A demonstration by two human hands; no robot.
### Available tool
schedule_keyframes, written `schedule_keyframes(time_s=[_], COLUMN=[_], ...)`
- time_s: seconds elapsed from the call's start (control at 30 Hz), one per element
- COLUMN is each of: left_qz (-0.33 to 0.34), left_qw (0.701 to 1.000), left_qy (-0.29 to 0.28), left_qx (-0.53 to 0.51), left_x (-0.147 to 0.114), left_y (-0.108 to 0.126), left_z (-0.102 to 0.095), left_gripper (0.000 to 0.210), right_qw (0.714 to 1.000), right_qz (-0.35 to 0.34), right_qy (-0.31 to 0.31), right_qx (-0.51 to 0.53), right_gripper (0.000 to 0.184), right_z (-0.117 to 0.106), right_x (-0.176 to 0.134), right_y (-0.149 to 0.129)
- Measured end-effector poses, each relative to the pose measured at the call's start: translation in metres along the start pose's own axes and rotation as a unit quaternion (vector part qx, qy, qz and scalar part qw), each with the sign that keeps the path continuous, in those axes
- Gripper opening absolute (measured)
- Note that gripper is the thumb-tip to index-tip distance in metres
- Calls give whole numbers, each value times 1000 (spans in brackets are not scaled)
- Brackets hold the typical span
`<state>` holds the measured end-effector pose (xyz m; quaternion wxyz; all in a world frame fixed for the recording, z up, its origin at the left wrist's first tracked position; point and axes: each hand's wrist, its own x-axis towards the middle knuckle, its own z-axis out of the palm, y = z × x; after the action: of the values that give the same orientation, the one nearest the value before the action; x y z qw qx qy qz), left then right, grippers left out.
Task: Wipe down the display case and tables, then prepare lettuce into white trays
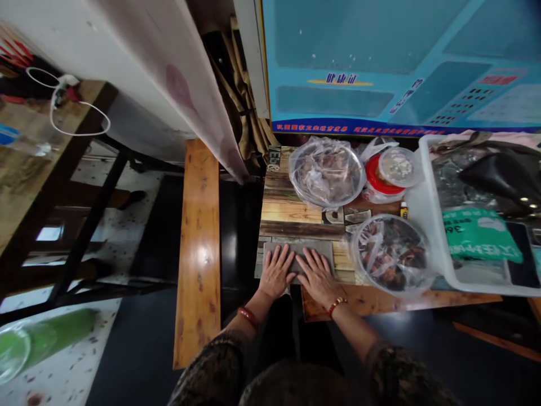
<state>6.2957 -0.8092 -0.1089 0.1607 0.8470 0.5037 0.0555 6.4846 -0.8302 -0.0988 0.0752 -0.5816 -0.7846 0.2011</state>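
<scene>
A grey folded cloth (299, 247) lies flat along the near edge of the wood-patterned table (287, 211). My left hand (274, 273) rests palm down on its left part, fingers stretched out. On the cloth's right part my right hand (316, 276) lies flat too, fingers spread. The two thumbs come close together. Right of my right hand stands a round clear bowl (391, 254) of dark brown pieces under plastic film. Farther back sits a round metal-rimmed bowl (327, 172) covered with clear plastic. What the bowls hold is hard to make out.
A white bin (435, 225) with a green packet (482, 234) and a black bag stands at the right. Beside it are a red-rimmed tub (378, 177), a lidded cup (397, 167) and a small yellow bottle (404, 211). A wooden bench (198, 254) stands left of the table.
</scene>
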Motion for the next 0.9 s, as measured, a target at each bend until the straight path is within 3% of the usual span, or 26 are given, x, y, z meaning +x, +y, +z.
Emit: schedule_keyframes(time_s=[0.1,0.2,0.43,0.57,0.67,0.8,0.9], left_qz=[14,26,15,-39,-62,-35,-8], left_qw=[999,999,998,997,996,999,999], left_qy=[-4,2,17,45,41,14,9], left_qx=[32,48,57,53,41,7,-33], left_x=[12,23,71,91,81,46,34], left_y=[-15,-26,-44,-37,-13,26,38], left_z=[10,10,-7,-8,3,24,24], left_gripper=[68,69,67,65,66,67,65], right_qw=[999,998,996,996,997,995,994], right_qz=[-16,-39,-54,-56,-19,42,66], right_qy=[-18,-17,21,32,39,44,45], right_qx=[-35,-48,-66,-64,-66,-77,-77], right_gripper=[60,62,57,56,54,53,53], right_z=[15,16,-7,-18,-11,11,22], right_x=[14,29,81,100,78,14,-13], right_y=[19,31,39,46,48,51,53])
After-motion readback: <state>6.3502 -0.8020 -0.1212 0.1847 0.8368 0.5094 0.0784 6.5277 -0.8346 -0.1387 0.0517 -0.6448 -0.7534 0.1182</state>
